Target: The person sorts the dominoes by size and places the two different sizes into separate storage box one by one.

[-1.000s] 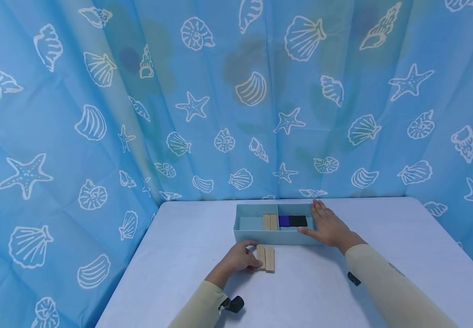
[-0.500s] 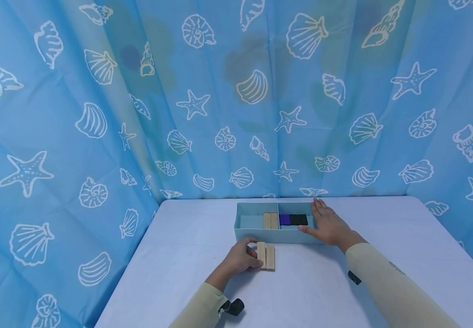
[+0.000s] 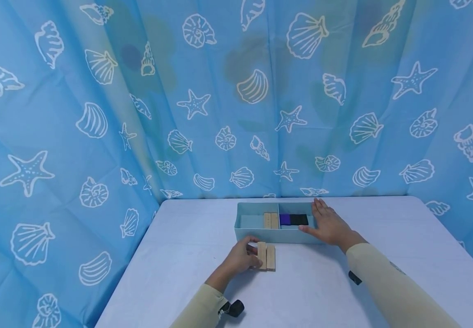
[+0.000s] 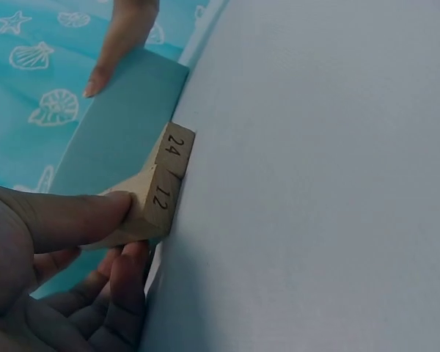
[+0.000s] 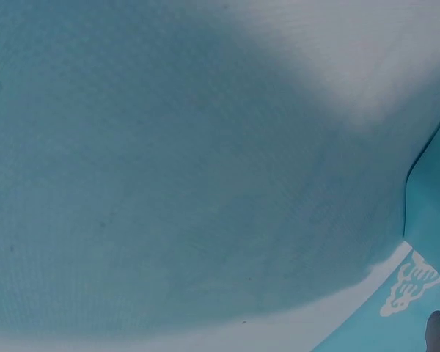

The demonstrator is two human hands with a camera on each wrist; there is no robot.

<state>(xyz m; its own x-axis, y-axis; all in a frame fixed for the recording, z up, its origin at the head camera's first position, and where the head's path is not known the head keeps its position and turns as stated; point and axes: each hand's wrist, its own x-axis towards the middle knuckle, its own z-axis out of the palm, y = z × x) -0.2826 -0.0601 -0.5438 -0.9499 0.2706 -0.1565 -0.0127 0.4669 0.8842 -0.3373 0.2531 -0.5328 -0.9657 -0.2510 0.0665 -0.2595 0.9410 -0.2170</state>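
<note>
My left hand [image 3: 238, 257] pinches a small wooden block [image 3: 261, 256] between thumb and fingers. In the left wrist view its near end [image 4: 160, 202] bears the number 12. Against its right side lies a second wooden block [image 3: 271, 258], whose end [image 4: 174, 150] is marked 24. The held block sits slightly higher than that one. Just behind both stands a light blue-green divided box [image 3: 289, 236]. My right hand [image 3: 332, 228] rests on the box's right end, fingers straight, thumb over the front rim. The right wrist view shows mostly tablecloth and a box corner [image 5: 433, 198].
In the box's left compartment, two wooden blocks [image 3: 271, 220] lie against the divider [image 3: 279, 216]. A purple piece [image 3: 285, 219] and a black piece [image 3: 299, 219] lie in the right compartment. Behind the white-covered table [image 3: 195, 228] hangs a blue shell-print curtain [image 3: 228, 114].
The block in my left hand has risen slightly beside its neighbour. My right hand stays on the box's end. The head view has shifted a little.
</note>
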